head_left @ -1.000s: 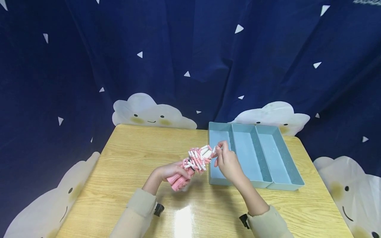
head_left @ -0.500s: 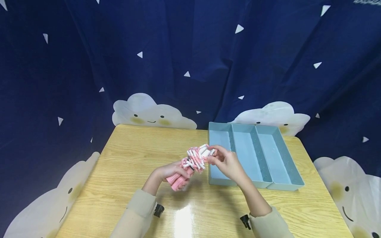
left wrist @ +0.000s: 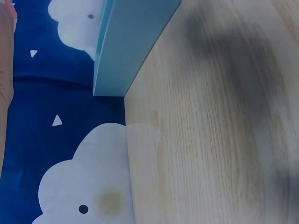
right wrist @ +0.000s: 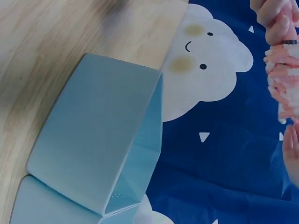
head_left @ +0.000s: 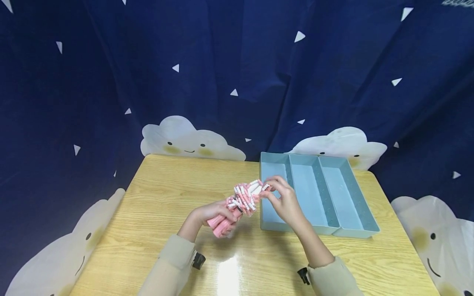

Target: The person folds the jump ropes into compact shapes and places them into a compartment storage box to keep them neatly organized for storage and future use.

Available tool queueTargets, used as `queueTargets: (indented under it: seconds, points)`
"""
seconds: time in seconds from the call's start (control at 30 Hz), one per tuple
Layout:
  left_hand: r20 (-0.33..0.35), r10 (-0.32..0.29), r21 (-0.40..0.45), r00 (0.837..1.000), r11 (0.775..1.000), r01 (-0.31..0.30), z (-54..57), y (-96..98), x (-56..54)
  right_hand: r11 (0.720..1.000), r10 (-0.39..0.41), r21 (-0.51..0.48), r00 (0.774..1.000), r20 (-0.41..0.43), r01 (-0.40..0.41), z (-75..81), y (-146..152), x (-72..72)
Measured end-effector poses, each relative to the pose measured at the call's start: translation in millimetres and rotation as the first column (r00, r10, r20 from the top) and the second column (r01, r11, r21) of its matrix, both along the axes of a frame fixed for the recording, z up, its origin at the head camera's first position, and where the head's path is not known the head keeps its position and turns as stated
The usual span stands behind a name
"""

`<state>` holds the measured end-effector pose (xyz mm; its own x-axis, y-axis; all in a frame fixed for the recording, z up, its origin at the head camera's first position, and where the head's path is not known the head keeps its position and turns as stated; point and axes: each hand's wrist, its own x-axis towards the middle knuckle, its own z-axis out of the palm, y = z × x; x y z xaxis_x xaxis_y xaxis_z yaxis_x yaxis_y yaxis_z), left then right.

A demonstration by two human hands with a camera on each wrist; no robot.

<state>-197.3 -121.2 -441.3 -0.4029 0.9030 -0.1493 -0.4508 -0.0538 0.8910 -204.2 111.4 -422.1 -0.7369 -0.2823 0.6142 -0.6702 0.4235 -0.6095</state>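
Observation:
A jump rope (head_left: pixel 245 198) with pink and white beads is bundled up, its two pink handles (head_left: pixel 221 225) side by side at the lower left end. My left hand (head_left: pixel 214 213) grips the handles, below a dark band round the bundle. At the bundle's upper right end, my right hand (head_left: pixel 283 199) pinches the beaded loops between thumb and fingers. The right wrist view catches the beaded rope (right wrist: pixel 284 77) at its right edge, between both hands. Only a strip of hand and forearm (left wrist: pixel 5 70) shows in the left wrist view.
Three light blue bins (head_left: pixel 309 193) stand side by side at the back right of the wooden table (head_left: pixel 177 176), right behind my right hand. A dark blue curtain (head_left: pixel 207 82) with white clouds and triangles hangs behind the table.
My right hand's fingers have shifted over the rope's end, closing in on the loops and then drawing back slightly right. The left hand has stayed in place on the handles.

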Motion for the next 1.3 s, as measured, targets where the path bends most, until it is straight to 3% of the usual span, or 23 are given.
queueTargets:
  seconds: [0.17,0.37,0.63,0.87,1.07,1.17,1.3]
  points:
    - [0.011,-0.023,0.006,1.000,1.000,0.023,-0.6,0.7,0.3,0.996,0.012,-0.084,0.997,0.073,-0.006,7.3,-3.6,2.3]
    - [0.017,-0.038,0.028,0.999,0.999,0.038,-1.6,2.8,1.2,0.993,-0.047,-0.102,0.996,0.078,0.055,24.9,-11.9,12.4]
    - [0.011,-0.033,-0.006,0.999,0.999,0.033,-1.8,6.0,2.2,0.983,-0.127,-0.128,0.990,0.064,0.135,0.5,-7.9,-0.1]
    - [0.019,-0.048,-0.025,0.999,0.999,0.048,-0.1,7.0,3.8,0.983,-0.173,-0.073,0.985,-0.027,0.171,0.0,-6.0,-0.3]
    - [0.001,-0.088,-0.035,0.996,0.996,0.088,-0.8,9.6,4.2,0.988,-0.150,-0.037,0.987,-0.052,0.148,0.2,-3.5,-2.2]
    - [-0.017,-0.072,-0.046,0.997,0.996,0.071,-6.8,10.2,3.2,0.989,-0.147,-0.031,0.988,-0.046,0.146,-0.8,-2.8,-2.9]
    - [0.008,-0.073,-0.054,0.997,0.996,0.073,-18.0,9.4,-0.1,0.987,-0.157,-0.028,0.987,-0.038,0.156,-3.8,-3.2,-3.1]
